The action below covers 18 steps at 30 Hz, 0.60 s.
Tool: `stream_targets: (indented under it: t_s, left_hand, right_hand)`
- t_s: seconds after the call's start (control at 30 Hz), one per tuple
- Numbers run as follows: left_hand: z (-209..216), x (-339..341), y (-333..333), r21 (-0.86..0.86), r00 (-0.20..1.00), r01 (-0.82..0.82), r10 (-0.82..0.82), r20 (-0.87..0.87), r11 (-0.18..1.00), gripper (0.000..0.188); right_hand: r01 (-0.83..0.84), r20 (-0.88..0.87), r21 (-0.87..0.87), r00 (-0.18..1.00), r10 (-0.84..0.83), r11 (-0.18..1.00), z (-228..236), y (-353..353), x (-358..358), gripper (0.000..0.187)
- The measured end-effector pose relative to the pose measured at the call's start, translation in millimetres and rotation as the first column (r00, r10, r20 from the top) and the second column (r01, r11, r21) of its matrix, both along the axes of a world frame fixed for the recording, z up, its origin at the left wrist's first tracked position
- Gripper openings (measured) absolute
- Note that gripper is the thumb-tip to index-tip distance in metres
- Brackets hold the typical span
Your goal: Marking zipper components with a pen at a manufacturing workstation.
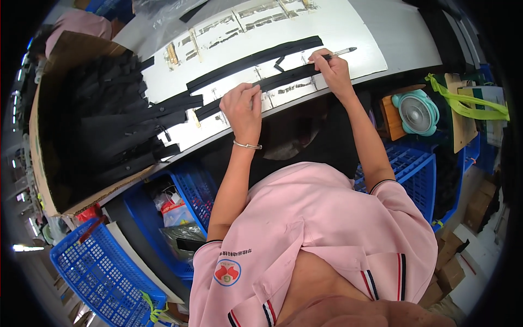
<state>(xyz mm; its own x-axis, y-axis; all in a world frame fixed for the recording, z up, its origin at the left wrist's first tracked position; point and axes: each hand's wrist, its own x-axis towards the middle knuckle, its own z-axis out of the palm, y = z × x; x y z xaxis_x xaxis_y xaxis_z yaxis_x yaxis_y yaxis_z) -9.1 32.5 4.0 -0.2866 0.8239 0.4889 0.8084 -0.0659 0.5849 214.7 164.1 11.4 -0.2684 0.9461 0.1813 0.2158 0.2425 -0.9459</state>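
A long black fabric strip (289, 77) lies along the near edge of the white board (359, 54), beside its marked lines. My left hand (242, 111) rests over this strip with fingers closed and fingertips pinched at it. At the strip's right end, my right hand (333, 71) is closed around a slim pen (343, 52), black and pale with a dark tip pointing right. Its fingertips are close to the strip; contact is partly hidden. Farther back lies a second black strip (256, 61). A small bent black piece (279, 64) sits between the two strips.
A cardboard box (46, 158) full of black fabric pieces (103, 103) stands at the left, some spilling onto the board. Blue plastic crates (109, 267) sit below the table. A teal fan (417, 111) stands at the right. Another person in pink (79, 24) is at the far left.
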Motion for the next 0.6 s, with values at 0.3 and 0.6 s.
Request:
stream_targets:
  t_s: [0.3, 0.6]
  left_hand:
    - [9, 34, 22, 0.069, 0.995, 0.1, -0.1, -0.001, 0.993, 0.012]
    - [-4, 69, 63, 0.101, 0.978, 0.208, -0.209, -0.004, 0.973, 0.012]
  right_hand:
    - [0.053, 0.012, 0.039, 0.998, -0.054, 0.998, -11, 3, -3, 0.019]
    - [0.024, 0.02, 0.037, 0.999, -0.025, 0.999, -10, 3, -3, 0.021]
